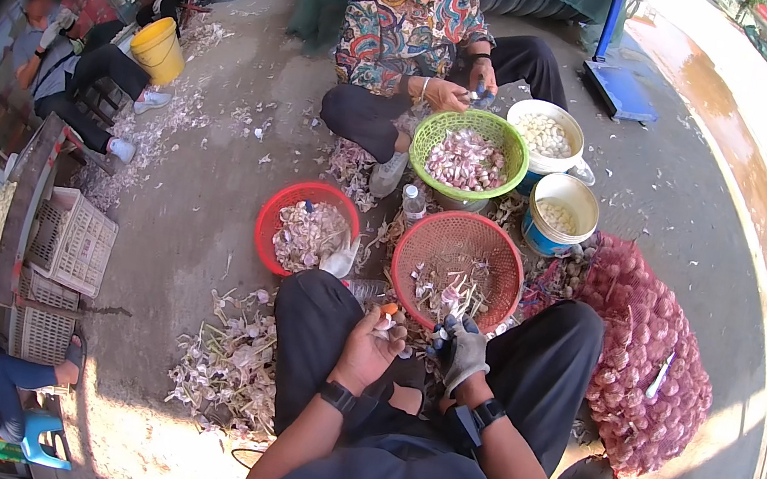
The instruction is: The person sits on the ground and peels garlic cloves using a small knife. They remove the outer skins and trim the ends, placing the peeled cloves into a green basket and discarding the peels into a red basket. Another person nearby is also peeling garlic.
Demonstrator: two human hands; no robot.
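My bare left hand (371,351) is half curled over my lap, holding white garlic cloves (384,324) against its fingers. Something orange sits at the thumb tip. My right hand (464,356) wears a grey glove with dark blue fingertips. Its fingers are curled, and a small pale piece shows at their tips; whether they grip it is unclear. Just beyond the hands, between my knees, stands a red plastic basket (465,227) with stems, skins and some garlic at its near side. To its left, a red basin (270,220) holds garlic pieces, with a whitish glove (341,257) over its rim.
Across from me sits a person (403,30) behind a green basket (522,160) of purple-skinned cloves. Two buckets (566,156) (591,206) hold peeled cloves. A mesh sack of garlic bulbs (640,343), bearing a knife (660,376), lies right. Skins (233,366) litter the left floor.
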